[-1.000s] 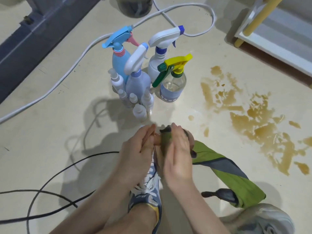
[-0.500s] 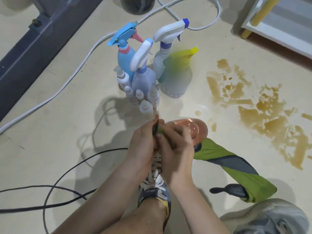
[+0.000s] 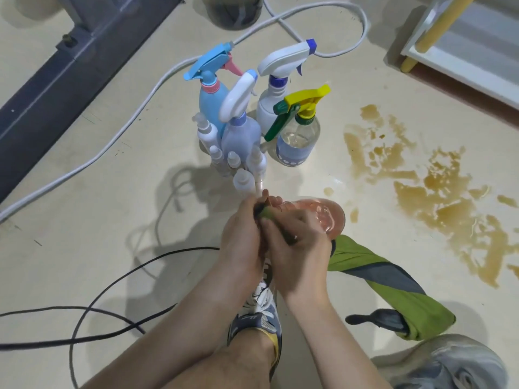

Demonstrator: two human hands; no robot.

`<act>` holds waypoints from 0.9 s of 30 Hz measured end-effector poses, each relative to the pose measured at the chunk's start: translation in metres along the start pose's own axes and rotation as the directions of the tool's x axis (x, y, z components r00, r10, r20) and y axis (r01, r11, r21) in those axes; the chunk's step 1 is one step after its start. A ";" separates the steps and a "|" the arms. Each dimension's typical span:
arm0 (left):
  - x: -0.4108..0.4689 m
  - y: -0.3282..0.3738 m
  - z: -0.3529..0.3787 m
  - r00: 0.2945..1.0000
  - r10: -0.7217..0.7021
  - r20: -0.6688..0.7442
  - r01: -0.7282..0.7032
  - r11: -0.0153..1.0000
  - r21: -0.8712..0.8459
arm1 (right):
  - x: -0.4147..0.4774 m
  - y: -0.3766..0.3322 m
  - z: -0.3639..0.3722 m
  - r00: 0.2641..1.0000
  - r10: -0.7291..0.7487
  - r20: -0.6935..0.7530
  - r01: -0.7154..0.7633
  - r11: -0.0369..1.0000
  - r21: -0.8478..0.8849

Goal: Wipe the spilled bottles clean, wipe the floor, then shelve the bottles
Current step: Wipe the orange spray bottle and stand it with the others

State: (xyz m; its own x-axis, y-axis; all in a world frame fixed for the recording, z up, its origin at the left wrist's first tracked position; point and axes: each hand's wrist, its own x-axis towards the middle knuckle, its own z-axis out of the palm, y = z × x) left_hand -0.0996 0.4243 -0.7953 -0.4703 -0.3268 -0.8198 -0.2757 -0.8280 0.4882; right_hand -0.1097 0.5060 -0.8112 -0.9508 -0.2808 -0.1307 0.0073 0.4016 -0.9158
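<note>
Grips pink transparent bottle (image 3: 330, 217) in curled right hand (image 3: 297, 256). Pinches green cloth (image 3: 362, 262) against bottle's near end with clenched left hand (image 3: 241, 240). Trails cloth rightward past right wrist onto floor. Works just short of spray bottle cluster (image 3: 252, 122), with brown spill (image 3: 449, 214) right of right hand, black cable (image 3: 168, 254) left of left hand, shoe (image 3: 261, 318) beneath wrists.
</note>
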 end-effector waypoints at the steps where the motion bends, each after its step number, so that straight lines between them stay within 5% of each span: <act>1: -0.002 -0.002 0.001 0.999 0.032 -0.002 -0.032 0.999 0.030 | 0.012 -0.002 0.004 0.997 0.009 -0.075 -0.014 0.998 -0.055; 3: -0.006 -0.004 0.001 0.999 0.035 0.014 -0.035 0.999 -0.005 | 0.026 -0.002 0.013 0.993 0.012 -0.116 -0.028 0.990 -0.139; 10: 0.003 0.000 -0.005 0.997 -0.082 -0.001 0.082 0.991 -0.104 | -0.027 0.000 0.001 0.995 -0.048 0.082 0.056 0.994 -0.089; 17: -0.007 -0.010 -0.007 0.997 0.052 0.050 -0.048 0.997 -0.065 | 0.029 0.000 0.012 0.999 0.038 0.026 -0.029 0.954 -0.298; 21: -0.004 -0.008 -0.009 0.983 0.167 0.071 -0.176 0.970 0.165 | 0.036 0.011 0.002 0.993 0.113 -0.046 -0.122 0.915 -0.385; 27: -0.001 -0.008 -0.007 0.935 0.333 0.120 -0.348 0.801 0.488 | 0.019 0.005 -0.009 0.993 -0.052 0.106 0.082 0.951 -0.300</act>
State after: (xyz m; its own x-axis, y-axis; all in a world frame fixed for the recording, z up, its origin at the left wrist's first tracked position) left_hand -0.0905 0.4283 -0.8003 -0.6322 -0.5270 -0.5679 -0.4661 -0.3269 0.8221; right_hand -0.1301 0.5105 -0.8147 -0.9116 -0.3925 -0.1223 -0.1640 0.6198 -0.7674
